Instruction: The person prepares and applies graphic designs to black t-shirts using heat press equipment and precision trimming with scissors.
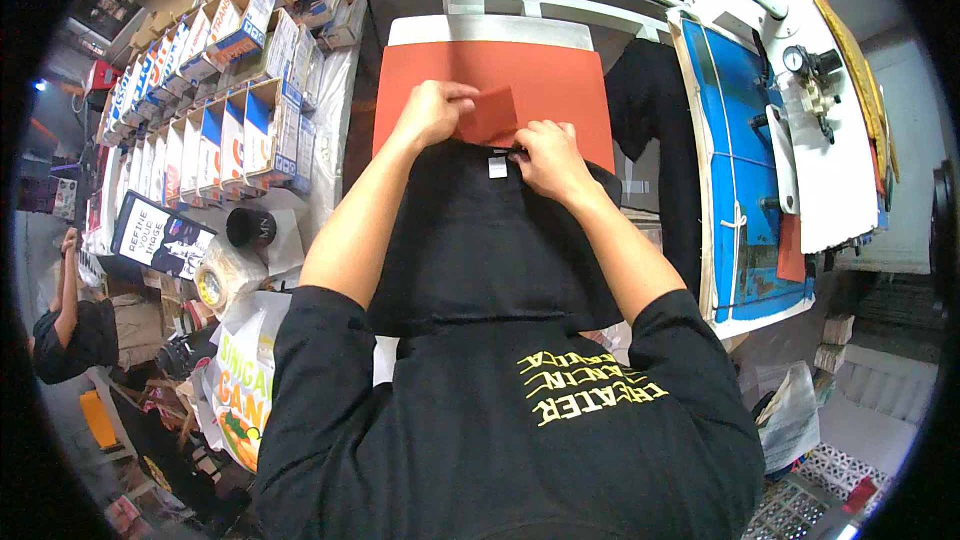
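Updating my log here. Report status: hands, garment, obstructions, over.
Left hand at red sheet; right hand at black garment, near white tag. Garment overlaps orange pad. Nothing visibly blocking hands.

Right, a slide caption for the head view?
Left hand at a small red sheet, right hand at a black fabric garment laid over a rectangular orange pad.

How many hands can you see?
3: the left hand at the small dark red piece, the right hand by the black shirt's white tag, and a co-worker's hand at the far left. The co-worker's other hand may be hidden.
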`<state>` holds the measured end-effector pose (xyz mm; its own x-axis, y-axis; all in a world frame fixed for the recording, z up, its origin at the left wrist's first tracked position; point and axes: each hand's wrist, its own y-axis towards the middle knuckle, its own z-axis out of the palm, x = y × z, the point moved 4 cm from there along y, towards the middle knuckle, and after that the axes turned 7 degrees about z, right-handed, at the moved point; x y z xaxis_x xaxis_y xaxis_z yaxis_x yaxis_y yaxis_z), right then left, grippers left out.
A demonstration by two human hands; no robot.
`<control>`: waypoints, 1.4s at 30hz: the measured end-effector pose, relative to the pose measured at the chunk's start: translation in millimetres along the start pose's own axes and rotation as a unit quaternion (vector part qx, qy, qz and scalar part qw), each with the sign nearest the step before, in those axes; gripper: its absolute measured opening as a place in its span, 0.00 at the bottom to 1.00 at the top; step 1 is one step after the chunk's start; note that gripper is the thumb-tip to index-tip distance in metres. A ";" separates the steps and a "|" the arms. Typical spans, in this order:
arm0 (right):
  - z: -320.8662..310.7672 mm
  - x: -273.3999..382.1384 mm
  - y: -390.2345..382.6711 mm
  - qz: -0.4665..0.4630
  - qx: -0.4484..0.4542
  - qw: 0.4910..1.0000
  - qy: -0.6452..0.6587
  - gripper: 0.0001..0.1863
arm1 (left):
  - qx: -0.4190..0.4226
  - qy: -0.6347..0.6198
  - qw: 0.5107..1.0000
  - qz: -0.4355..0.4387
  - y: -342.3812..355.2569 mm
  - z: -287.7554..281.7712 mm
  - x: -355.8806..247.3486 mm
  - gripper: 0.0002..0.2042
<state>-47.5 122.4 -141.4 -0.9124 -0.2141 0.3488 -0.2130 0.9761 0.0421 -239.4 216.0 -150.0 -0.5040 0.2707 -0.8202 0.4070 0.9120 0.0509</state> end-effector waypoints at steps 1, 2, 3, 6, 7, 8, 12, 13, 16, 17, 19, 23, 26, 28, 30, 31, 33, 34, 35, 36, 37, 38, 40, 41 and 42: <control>-4.8 1.9 -1.6 -0.001 -0.019 1.000 0.014 0.07 | 0.069 0.005 0.997 -0.032 2.4 7.5 7.4 0.12; -6.8 -0.3 -4.3 0.007 -0.040 0.999 0.030 0.07 | 0.115 -0.006 0.992 -0.046 1.2 14.1 7.7 0.12; -4.6 -2.1 -4.6 -0.011 -0.073 0.996 0.040 0.07 | 0.160 -0.016 0.985 -0.061 -4.2 20.2 8.6 0.12; 9.4 -10.4 -4.1 -0.032 -0.119 0.990 0.074 0.08 | 0.100 0.052 0.990 0.088 -17.3 22.0 3.9 0.13; 13.8 -14.7 -3.8 -0.017 -0.100 0.991 0.087 0.08 | 0.058 0.112 0.972 0.197 -27.7 20.2 -4.7 0.13; 17.7 -12.5 -3.1 -0.010 -0.074 0.992 0.102 0.08 | 0.007 0.171 0.940 0.295 -40.3 15.8 -10.2 0.12; 15.9 -10.3 -1.8 0.017 -0.073 0.991 0.108 0.07 | 0.066 0.080 0.988 0.110 -43.3 13.7 -3.7 0.09; 15.7 -9.1 -1.0 0.026 -0.060 0.994 0.088 0.06 | 0.062 0.077 0.991 0.088 -45.0 14.6 -2.2 0.08; 17.4 -7.5 -5.2 0.015 -0.085 0.993 0.086 0.06 | 0.057 0.080 0.994 0.041 -50.9 19.0 0.2 0.08; 17.9 -8.1 -6.3 0.015 -0.091 0.992 0.084 0.06 | 0.056 0.092 0.993 0.038 -51.0 17.9 -2.3 0.08; 18.9 -8.5 -8.7 0.017 -0.104 0.991 0.081 0.06 | 0.051 0.109 0.992 0.032 -52.1 18.4 -5.4 0.08; 16.9 -5.6 -9.3 0.042 -0.121 0.991 0.046 0.06 | 0.047 0.148 0.988 -0.014 -53.3 19.9 -16.5 0.07; 9.4 3.7 -18.8 0.054 -0.226 0.972 -0.018 0.08 | -0.041 0.243 0.965 0.091 -60.6 18.5 -26.4 0.10; 2.6 7.5 -29.4 0.039 -0.262 0.963 -0.043 0.09 | -0.045 0.273 0.947 0.164 -71.1 21.6 -26.0 0.15; 20.7 5.0 -44.1 0.007 -0.171 0.985 -0.038 0.15 | 0.041 0.251 0.949 0.188 -83.9 31.5 -20.9 0.22; 27.3 5.8 -48.9 0.020 -0.173 0.984 -0.028 0.15 | 0.038 0.280 0.946 0.157 -93.7 34.9 -17.0 0.29; 32.7 10.6 -52.4 0.031 -0.178 0.983 -0.017 0.16 | 0.061 0.273 0.952 0.125 -101.5 25.7 -19.5 0.31; 32.9 11.6 -54.0 0.031 -0.180 0.983 -0.015 0.16 | 0.070 0.269 0.955 0.106 -105.8 19.6 -18.6 0.32; 31.8 18.9 -50.4 0.020 -0.182 0.983 -0.011 0.16 | 0.082 0.276 0.953 0.099 -106.1 18.8 -16.9 0.34; 28.8 24.1 -51.0 0.001 -0.179 0.984 -0.011 0.17 | 0.091 0.287 0.948 0.100 -106.2 18.9 -18.4 0.36; 26.9 31.0 -54.7 -0.014 -0.177 0.984 -0.004 0.17 | 0.079 0.298 0.944 0.117 -108.3 15.3 -27.5 0.35; 29.0 39.5 -57.6 -0.035 -0.167 0.985 -0.016 0.17 | 0.070 0.277 0.948 0.138 -102.4 17.5 -25.6 0.32; 38.3 52.3 -61.1 -0.065 -0.152 0.986 -0.010 0.18 | 0.038 0.265 0.949 0.167 -98.7 26.1 -19.3 0.27; 43.2 55.1 -61.2 -0.054 -0.129 0.990 -0.004 0.21 | 0.001 0.215 0.962 0.166 -102.9 28.5 -11.7 0.24; 47.3 56.5 -61.9 -0.052 -0.148 0.987 -0.020 0.24 | -0.036 0.159 0.971 0.176 -109.2 22.3 -5.9 0.22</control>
<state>-102.3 48.2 -168.6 -0.9052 -0.3090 0.2918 -0.1998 0.9154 0.3495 -263.9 107.9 -163.4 -0.5577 0.6405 -0.5280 0.5480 0.7618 0.3454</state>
